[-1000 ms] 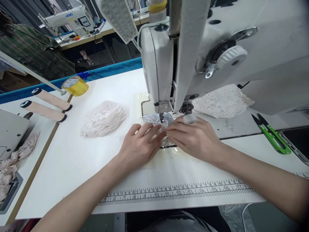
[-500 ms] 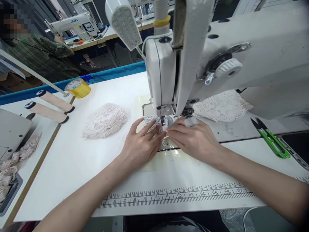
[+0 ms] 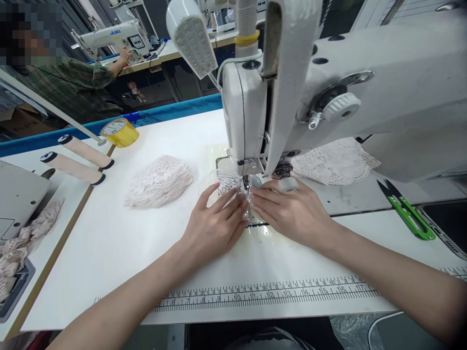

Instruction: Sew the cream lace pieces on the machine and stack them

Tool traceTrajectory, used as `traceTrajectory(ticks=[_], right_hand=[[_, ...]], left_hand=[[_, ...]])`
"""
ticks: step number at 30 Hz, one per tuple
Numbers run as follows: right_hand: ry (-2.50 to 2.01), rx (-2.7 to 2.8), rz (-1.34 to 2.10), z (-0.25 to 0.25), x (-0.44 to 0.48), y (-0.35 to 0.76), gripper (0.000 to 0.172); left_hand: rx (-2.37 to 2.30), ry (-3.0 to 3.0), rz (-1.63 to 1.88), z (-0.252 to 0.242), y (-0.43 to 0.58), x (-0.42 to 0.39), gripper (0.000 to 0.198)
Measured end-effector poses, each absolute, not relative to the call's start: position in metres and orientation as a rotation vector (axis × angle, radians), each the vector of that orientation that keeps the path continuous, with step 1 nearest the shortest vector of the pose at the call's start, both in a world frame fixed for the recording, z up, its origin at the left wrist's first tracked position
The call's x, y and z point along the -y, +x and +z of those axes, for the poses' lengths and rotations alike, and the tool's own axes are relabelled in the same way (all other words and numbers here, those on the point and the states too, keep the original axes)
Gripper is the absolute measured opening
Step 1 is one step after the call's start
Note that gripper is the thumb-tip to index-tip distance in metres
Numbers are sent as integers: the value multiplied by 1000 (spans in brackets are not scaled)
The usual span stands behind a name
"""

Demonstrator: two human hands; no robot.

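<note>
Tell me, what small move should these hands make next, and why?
Probably ease the lace piece a little way back under the presser foot. The left hand and right hand press flat on it, fingertips meeting just before the foot, where the lace lies.

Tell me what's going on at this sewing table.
A person sits at a white sewing machine with both hands on a small lace piece lying under the needle. The left hand and right hand press it flat, fingertips almost meeting by the presser foot. A lace pile lies on the table to the left, and another behind the machine. Green snips lie to the right, untouched.
</note>
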State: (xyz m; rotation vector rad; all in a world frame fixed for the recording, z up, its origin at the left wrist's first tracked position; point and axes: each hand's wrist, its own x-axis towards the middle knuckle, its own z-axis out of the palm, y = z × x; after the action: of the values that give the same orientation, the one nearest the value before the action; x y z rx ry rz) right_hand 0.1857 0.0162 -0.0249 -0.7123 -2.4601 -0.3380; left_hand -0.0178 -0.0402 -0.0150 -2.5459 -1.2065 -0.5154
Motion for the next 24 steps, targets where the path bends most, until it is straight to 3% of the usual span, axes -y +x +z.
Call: traceTrajectory(ticks=[24], right_hand=[[-810, 2515, -375, -25, -16, 185, 26]], left_hand=[[1284, -2598, -628, -22, -20, 31, 29]])
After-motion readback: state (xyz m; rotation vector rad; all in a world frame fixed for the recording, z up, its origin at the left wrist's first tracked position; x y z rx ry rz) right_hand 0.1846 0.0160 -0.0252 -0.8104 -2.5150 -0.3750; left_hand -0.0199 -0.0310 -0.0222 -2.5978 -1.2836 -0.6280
